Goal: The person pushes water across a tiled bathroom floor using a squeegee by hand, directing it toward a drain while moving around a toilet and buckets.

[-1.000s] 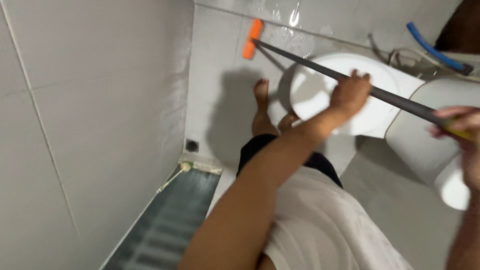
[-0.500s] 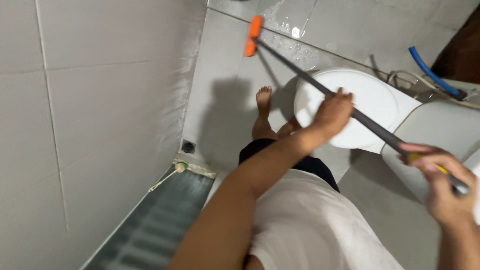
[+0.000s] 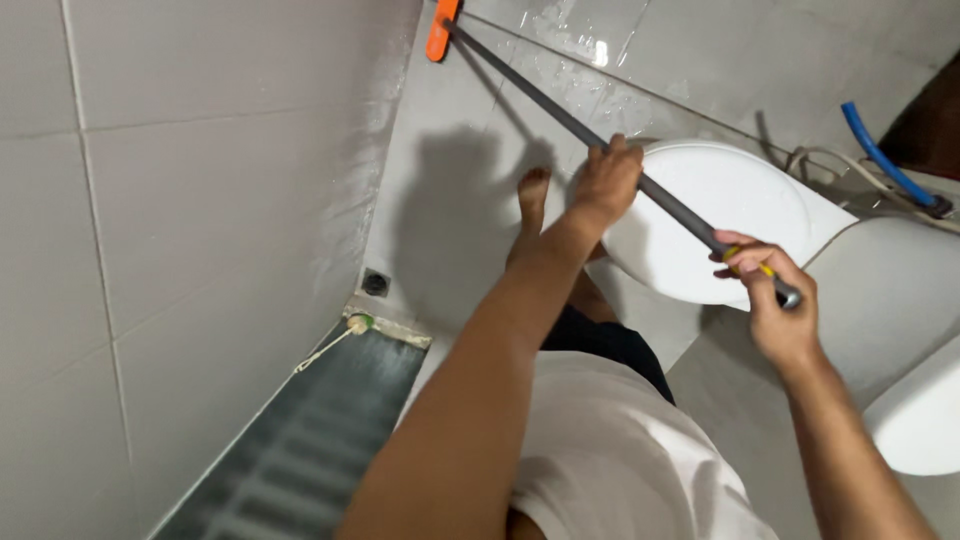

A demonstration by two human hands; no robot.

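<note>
White tiles cover the wall [image 3: 180,200] filling the left of the frame and the wet floor [image 3: 440,200] running up the middle, where water glints near the top edge. At the very top, left of centre, the orange head [image 3: 441,28] of a long-handled floor wiper rests on the floor close to the wall. Its grey pole [image 3: 560,115] slants down to the right, passing over the closed white toilet lid [image 3: 730,200].

Both hands are wrapped around the pole — the left hand [image 3: 603,180] grips it about midway, at the near edge of the lid, and the right hand [image 3: 775,300] holds the lower end, fingers curled over a yellow band [image 3: 745,268] on the pole, right of centre.

Beneath the left arm a bare foot [image 3: 533,195] stands on the floor beside the toilet. A small round drain [image 3: 375,283] sits by the wall at middle left — just below it lies a grey ridged mat [image 3: 320,450]. A blue hose [image 3: 880,150] shows at the upper right, behind the toilet.
</note>
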